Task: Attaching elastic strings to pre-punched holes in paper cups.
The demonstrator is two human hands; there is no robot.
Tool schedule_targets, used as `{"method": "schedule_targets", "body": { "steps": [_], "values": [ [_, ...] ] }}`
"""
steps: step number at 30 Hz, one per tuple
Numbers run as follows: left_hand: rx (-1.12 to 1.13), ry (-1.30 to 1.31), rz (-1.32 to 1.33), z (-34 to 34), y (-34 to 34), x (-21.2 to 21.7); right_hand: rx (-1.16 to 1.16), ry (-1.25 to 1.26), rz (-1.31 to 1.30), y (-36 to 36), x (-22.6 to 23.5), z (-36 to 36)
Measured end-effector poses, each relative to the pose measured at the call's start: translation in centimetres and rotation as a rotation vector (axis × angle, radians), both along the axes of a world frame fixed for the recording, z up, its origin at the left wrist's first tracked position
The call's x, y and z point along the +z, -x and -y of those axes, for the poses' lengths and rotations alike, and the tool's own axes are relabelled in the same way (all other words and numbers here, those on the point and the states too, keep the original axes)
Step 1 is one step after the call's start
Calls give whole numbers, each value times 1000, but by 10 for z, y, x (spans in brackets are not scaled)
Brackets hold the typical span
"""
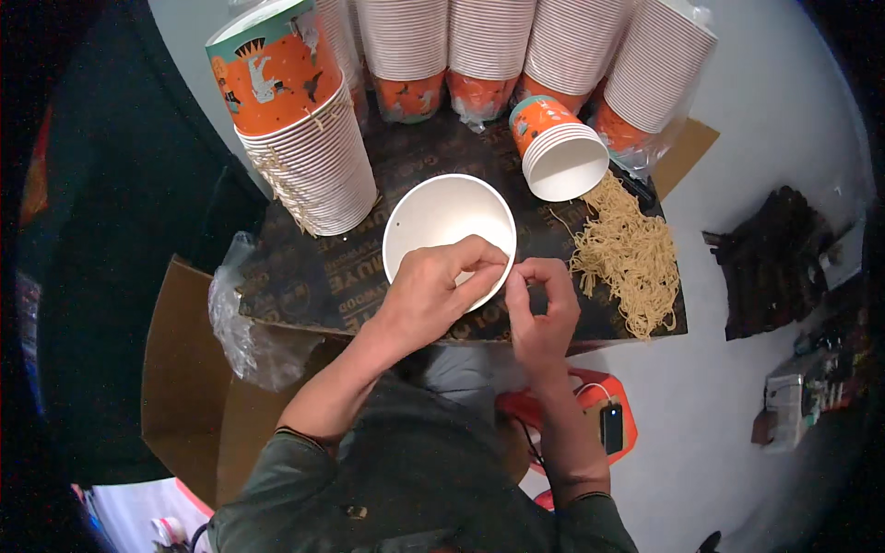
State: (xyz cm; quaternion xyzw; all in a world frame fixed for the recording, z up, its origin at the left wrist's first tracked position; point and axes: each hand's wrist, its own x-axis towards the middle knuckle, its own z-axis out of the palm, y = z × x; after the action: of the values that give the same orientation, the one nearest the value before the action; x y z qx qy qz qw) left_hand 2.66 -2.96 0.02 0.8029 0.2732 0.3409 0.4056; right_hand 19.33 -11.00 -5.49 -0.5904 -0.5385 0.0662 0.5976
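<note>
A white paper bucket (442,210) stands with its open mouth toward me at the middle of the dark board. My left hand (441,288) reaches across its near side, thumb and forefinger pinched together at the right part of the rim. Right beside it, my right hand (546,306) is closed in a pinch, its fingertips almost meeting the left ones at the bucket's edge. What lies between the fingertips is too small to make out. A heap of tan strings (631,258) lies to the right of my right hand.
A tall stack of nested paper buckets (309,175) with strings on its side stands at the left. Several wrapped stacks (489,41) line the back. A short stack (564,152) lies tipped near the strings. Below are a cardboard box (189,369) and a red stool (622,415) with a phone (610,429).
</note>
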Motion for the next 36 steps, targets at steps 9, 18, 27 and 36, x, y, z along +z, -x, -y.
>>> {"method": "schedule_targets", "body": {
  "steps": [9, 18, 27, 36],
  "values": [
    [27, 13, 15, -1, 0, 2, 99, 29, -156, 0, -5, 0],
    [98, -382, 57, -10, -1, -5, 339, 173, -417, -5, -19, -10],
    [-78, -377, -119, -29, -5, 5, 615, 304, -484, -23, -26, -26],
    [-54, -92, -233, -56, -5, 20, 526, 499, -120, -59, 29, -6]
  ]
}}
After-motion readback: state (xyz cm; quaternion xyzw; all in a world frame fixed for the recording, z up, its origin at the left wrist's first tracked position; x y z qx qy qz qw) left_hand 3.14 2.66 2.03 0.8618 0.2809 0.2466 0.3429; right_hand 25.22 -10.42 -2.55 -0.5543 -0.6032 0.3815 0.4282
